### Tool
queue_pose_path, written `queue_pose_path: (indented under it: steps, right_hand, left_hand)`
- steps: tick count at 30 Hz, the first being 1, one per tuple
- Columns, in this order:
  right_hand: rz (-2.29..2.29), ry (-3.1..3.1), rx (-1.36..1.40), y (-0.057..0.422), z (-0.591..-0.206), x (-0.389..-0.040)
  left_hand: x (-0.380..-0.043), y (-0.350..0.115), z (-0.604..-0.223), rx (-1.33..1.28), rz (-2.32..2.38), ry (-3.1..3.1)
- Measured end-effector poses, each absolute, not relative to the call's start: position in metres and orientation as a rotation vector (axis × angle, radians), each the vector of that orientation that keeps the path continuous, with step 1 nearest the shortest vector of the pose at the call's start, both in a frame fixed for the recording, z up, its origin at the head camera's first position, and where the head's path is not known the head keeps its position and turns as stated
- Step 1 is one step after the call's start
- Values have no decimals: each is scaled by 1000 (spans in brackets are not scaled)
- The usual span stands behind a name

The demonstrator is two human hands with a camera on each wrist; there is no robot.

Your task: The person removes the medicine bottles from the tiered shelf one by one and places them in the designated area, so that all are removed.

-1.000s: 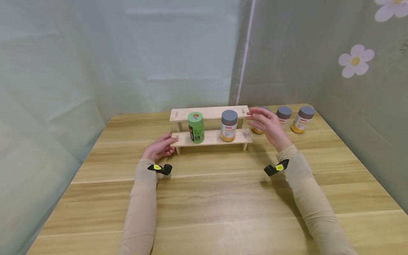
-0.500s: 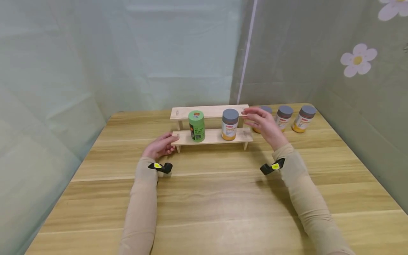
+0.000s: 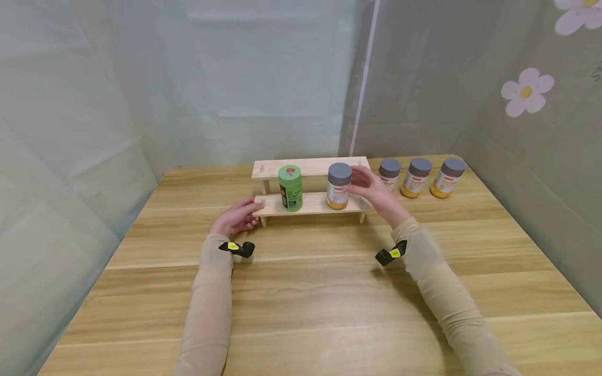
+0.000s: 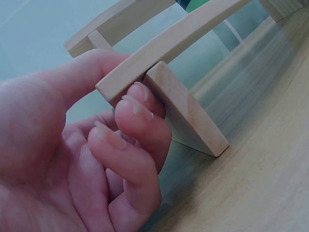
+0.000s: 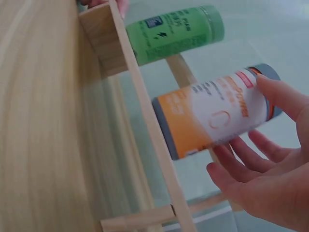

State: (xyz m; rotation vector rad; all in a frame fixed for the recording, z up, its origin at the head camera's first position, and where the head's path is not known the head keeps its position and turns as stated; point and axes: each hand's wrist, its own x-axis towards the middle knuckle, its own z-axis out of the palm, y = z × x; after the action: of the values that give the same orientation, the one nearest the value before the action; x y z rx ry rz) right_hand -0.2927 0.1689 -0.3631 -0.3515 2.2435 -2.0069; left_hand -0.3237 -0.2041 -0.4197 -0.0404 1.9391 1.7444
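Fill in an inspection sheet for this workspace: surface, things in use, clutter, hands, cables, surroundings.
Surface: wood-grain table; no spill seen.
Things in use: two-step wooden shelf on the table; a green jar and a gray-lidded jar stand upright on its lower step.
Clutter: three more gray-lidded jars, upright in a row at the table's far right.
Hands: the left hand grips the lower step's left end, thumb on top; the right hand is at the shelf's gray-lidded jar, thumb and fingers to either side; firmness of grip can't be told.
Cables: nothing seen.
Surroundings: pale sheet behind; a gray sheet with white flowers at right.
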Motion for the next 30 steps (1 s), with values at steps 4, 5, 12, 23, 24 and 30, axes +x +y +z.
queue_pose_path:
  steps: [4, 5, 12, 23, 24, 30]
  right_hand:
    - [-2021, 2259, -327, 161, -367, -292]
    - [-2024, 2264, -318, 159, -367, -292]
    - [-2037, 2299, -232, 151, -367, -289]
    - [-2025, 2389, -296, 157, -367, -287]
    - [-2028, 2386, -290, 158, -367, -287]
    - [-2034, 2412, -257, 170, -363, -288]
  left_hand:
    - [-324, -204, -421, -55, 1748, 1935]
    - [-324, -204, -421, -57, 1748, 1935]
    - [-324, -203, -421, -60, 1748, 1937]
    - [-325, -203, -421, -53, 1742, 1942]
    - [-325, -203, -421, -56, 1742, 1943]
    - [-323, -203, -420, -67, 1746, 1954]
